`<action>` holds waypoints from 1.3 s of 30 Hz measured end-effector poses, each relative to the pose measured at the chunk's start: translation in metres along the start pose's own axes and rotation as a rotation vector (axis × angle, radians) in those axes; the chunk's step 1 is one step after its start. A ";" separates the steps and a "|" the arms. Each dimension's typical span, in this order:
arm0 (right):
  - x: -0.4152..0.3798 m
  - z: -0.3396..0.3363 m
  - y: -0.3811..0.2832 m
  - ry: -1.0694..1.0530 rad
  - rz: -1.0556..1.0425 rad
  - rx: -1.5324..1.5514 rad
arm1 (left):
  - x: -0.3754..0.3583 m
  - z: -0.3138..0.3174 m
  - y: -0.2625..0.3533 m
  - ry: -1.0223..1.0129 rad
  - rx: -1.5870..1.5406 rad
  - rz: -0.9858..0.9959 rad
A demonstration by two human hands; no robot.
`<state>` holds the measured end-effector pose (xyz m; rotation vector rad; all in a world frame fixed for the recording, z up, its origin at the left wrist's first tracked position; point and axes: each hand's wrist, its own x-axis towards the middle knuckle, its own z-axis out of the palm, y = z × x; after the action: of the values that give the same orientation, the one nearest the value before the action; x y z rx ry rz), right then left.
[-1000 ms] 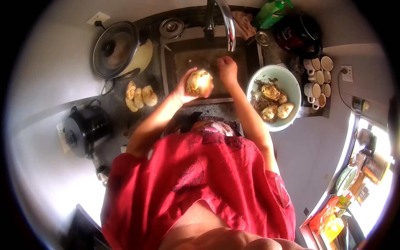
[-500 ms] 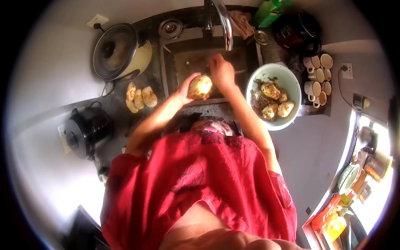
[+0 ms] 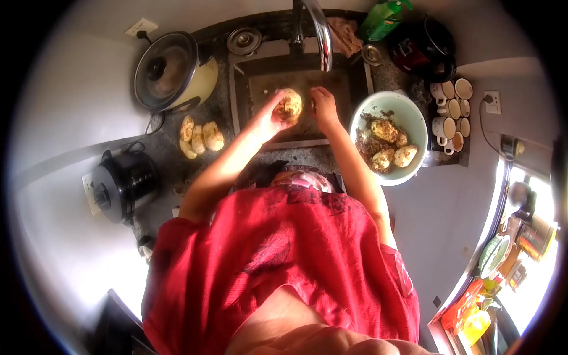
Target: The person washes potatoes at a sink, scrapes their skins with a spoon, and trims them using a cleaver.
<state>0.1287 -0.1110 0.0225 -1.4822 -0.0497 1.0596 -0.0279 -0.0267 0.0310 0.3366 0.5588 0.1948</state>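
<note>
Dark stone counter runs around a sunken steel sink (image 3: 260, 127), warm sunlight falling across it. Over that sink the potato (image 3: 290, 105) now sits higher and further in than a second ago, lifted from near the front rim toward the tap (image 3: 322, 35). The left hand (image 3: 267, 118) is clamped around its left side, while the right hand (image 3: 322, 105) has closed in against its other side, fingers curled; whether it holds a tool I cannot tell. That looks like work on the skin going on over the basin. The potato is round, knobbly, patchy brown and pale. Right of the sink a pale green bowl (image 3: 414, 115) holds more dirty potatoes; left of the sink lie pale peeled ones (image 3: 201, 137), smooth and oval.
</note>
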 end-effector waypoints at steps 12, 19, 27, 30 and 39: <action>0.000 0.012 0.002 0.148 -0.533 -0.507 | -0.001 -0.005 -0.003 0.038 0.112 -0.041; -0.025 0.033 -0.014 0.178 -0.754 -0.657 | 0.004 0.009 -0.010 0.264 -0.023 -0.021; 0.013 0.014 -0.003 0.255 -0.643 -0.891 | 0.000 0.005 -0.008 0.107 0.025 -0.063; -0.016 0.036 -0.009 0.202 -0.727 -0.823 | 0.006 0.001 -0.010 0.323 -0.032 -0.037; -0.020 0.040 -0.003 0.142 -0.693 -0.801 | 0.013 -0.013 -0.015 0.292 0.114 -0.036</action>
<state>0.0939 -0.0909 0.0435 -2.0188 -0.9072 0.3521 -0.0228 -0.0339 0.0083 0.4115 0.8662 0.1787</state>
